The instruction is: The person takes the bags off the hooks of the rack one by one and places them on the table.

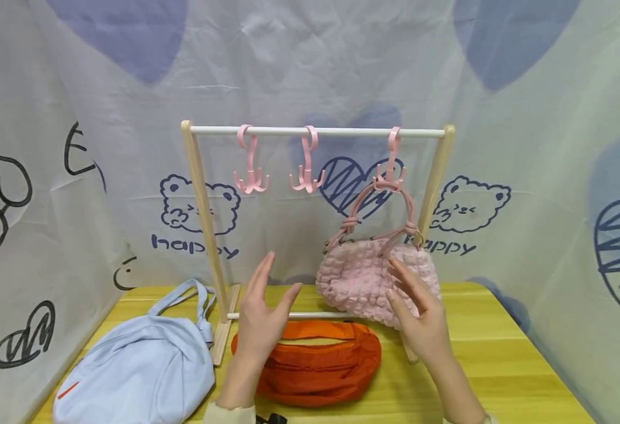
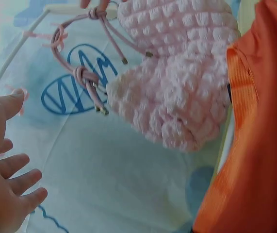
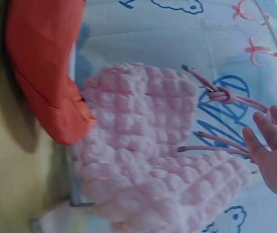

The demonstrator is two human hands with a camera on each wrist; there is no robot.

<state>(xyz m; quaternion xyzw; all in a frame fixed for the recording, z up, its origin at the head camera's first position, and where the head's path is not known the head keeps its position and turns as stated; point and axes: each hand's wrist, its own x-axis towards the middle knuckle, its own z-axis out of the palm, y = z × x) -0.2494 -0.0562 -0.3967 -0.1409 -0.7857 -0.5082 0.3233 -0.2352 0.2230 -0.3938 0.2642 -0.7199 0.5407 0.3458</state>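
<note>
A pink quilted handbag (image 1: 354,277) hangs by its knotted handle (image 1: 362,200) from the rightmost pink hook (image 1: 393,156) on the rack. My right hand (image 1: 423,324) is in front of the bag with fingers spread; in the right wrist view its fingers hold nothing. To the left, my left hand (image 1: 261,321) is raised, thumb apart from the fingers, with nothing in it. Below and between the hands lies an orange waist bag (image 1: 320,368) on the table. The left wrist view also shows the handbag (image 2: 177,82) beyond the orange bag (image 2: 264,121).
Two more pink hooks (image 1: 250,168) hang with no bag on the rack's white top bar (image 1: 352,131). A light blue bag (image 1: 135,371) lies left of the wooden rack post (image 1: 206,235). A small black object (image 1: 276,418) shows at the table's near edge.
</note>
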